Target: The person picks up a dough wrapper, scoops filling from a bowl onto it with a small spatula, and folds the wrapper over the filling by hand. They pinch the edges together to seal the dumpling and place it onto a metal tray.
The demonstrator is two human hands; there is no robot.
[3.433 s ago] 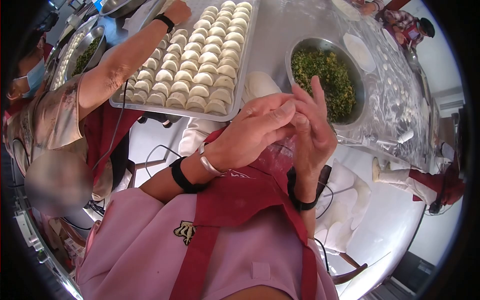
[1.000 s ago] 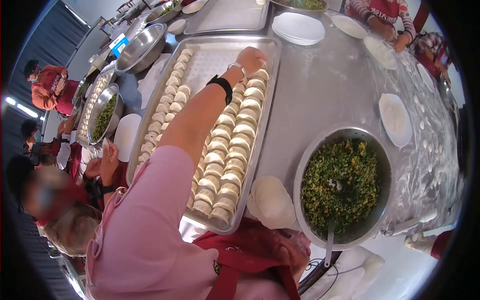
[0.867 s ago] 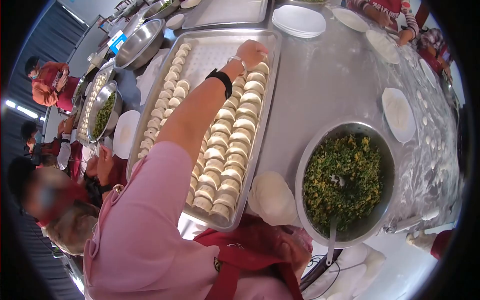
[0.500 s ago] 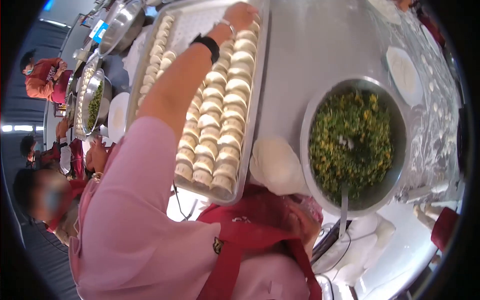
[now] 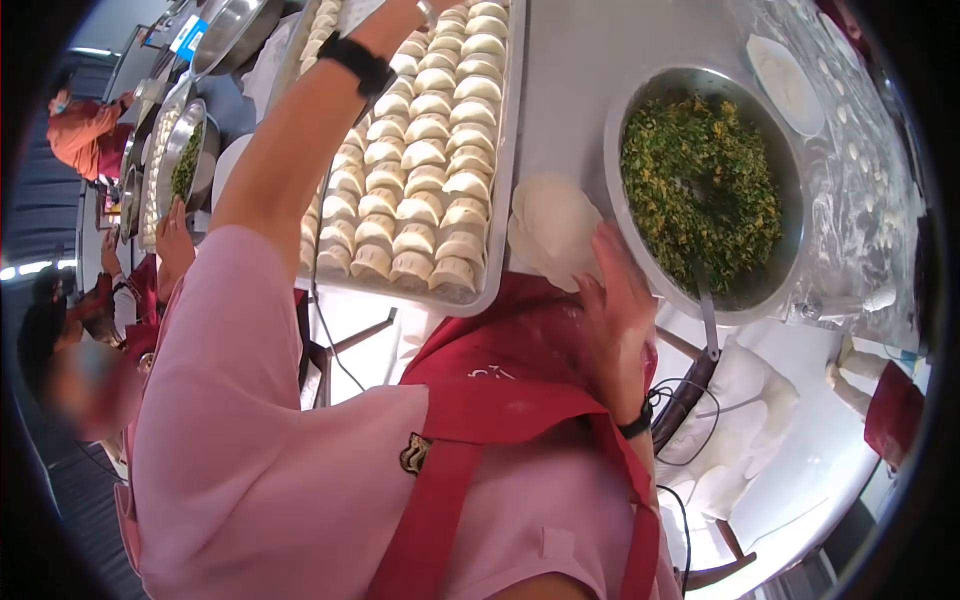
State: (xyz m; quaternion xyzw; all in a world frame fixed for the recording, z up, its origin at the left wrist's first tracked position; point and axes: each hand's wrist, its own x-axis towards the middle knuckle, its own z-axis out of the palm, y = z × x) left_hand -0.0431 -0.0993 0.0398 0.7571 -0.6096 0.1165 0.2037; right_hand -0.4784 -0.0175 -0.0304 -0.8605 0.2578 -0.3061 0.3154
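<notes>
My left forearm reaches over a metal tray (image 5: 497, 240) filled with rows of pleated dumplings (image 5: 425, 150). Only the wrist with a bracelet and an edge of my left hand (image 5: 432, 10) show at the top; the fingers are cut off. My right hand (image 5: 618, 300) is open, fingers stretched forward and thumb apart, at the near right edge of a stack of round dough wrappers (image 5: 555, 230). Beside it stands a steel bowl (image 5: 795, 250) of chopped green and yellow filling (image 5: 700, 190). A metal-handled utensil (image 5: 708, 320) leans out over the bowl's near rim.
A white oval plate (image 5: 785, 85) lies beyond the bowl, next to floury plastic sheeting (image 5: 860, 150) with small dough pieces. At left, co-workers stand around another bowl (image 5: 185, 160) of filling and more dumplings. A cushioned chair (image 5: 740, 420) stands below the table edge.
The view has tipped downward, so tray and bowl sit higher in it. My right hand has come up from the apron to the wrappers. My left hand has mostly left the top edge.
</notes>
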